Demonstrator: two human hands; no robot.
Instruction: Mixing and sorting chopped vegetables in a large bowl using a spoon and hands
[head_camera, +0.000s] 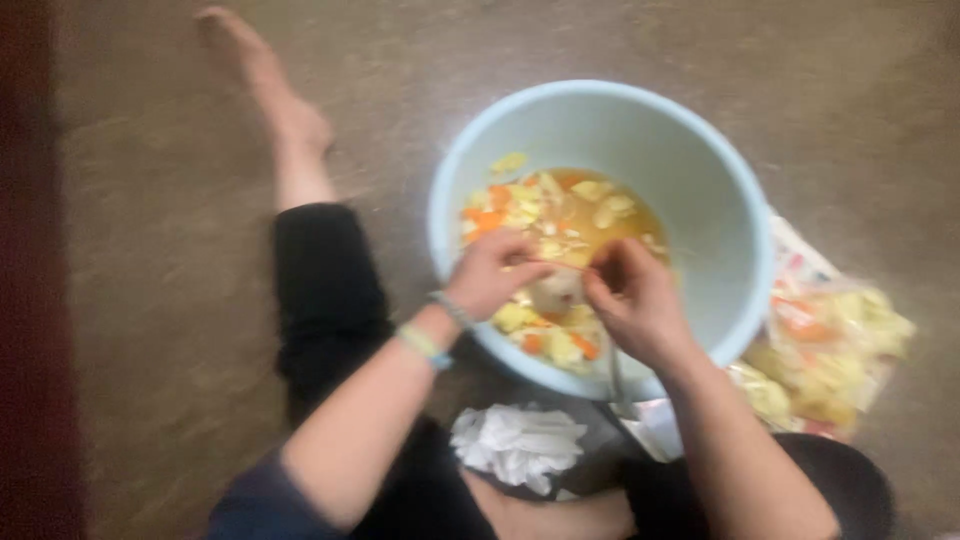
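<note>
A pale blue bowl (690, 170) sits on the floor, holding cut yellow and orange vegetable pieces (545, 215) in liquid. Both hands are over its near side. My left hand (495, 275) and my right hand (635, 300) close together on a pale round vegetable (560, 288) held between them. A thin metal blade or handle (615, 375) hangs below my right hand; its exact kind is blurred. The left wrist wears bands (430, 340).
A plastic sheet with yellow and orange peelings (835, 350) lies right of the bowl. A crumpled white bag (520, 445) rests by my knee. My left leg in black trousers (325, 290) stretches out on the brown floor, with a bare foot (265, 80).
</note>
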